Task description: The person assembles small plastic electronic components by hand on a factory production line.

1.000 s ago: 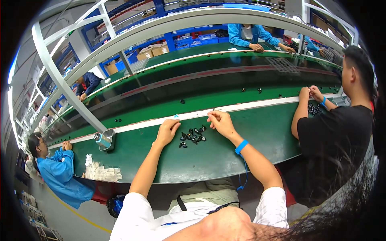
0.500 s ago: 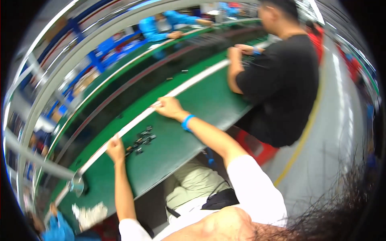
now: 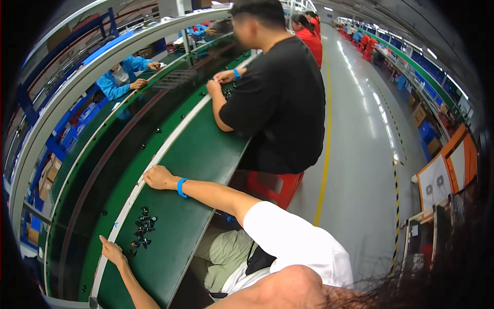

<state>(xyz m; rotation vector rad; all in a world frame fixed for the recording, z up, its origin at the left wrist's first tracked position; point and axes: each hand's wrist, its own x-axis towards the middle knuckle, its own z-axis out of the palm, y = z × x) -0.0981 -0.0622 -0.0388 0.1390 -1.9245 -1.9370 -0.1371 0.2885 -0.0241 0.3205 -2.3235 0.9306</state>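
A white rail [image 3: 171,138] runs along the far edge of the green worktop [image 3: 177,219]. My right hand [image 3: 160,178], with a blue band at its wrist, is curled closed over the rail's edge. Farther down the same rail lies my left hand [image 3: 111,252], one finger stretched out past the edge and nothing visible in its grasp; its other fingers are partly hidden. Between the two hands, a loose cluster of small black parts [image 3: 144,226] sits on the worktop, touched by neither. A small blue mark [image 3: 116,224] shows on the rail near my left hand.
Beyond the rail, a green conveyor belt [image 3: 134,170] carries scattered small black parts. A co-worker in black [image 3: 280,103] sits close on my right on a red stool [image 3: 272,188]. Across the line, a person in blue [image 3: 121,80] works. A grey aisle [image 3: 355,170] runs at right.
My view has swung to the right, showing more of the aisle. Both hands remain at the rail; a finger of my left hand now sticks out. The black parts stay on the worktop.
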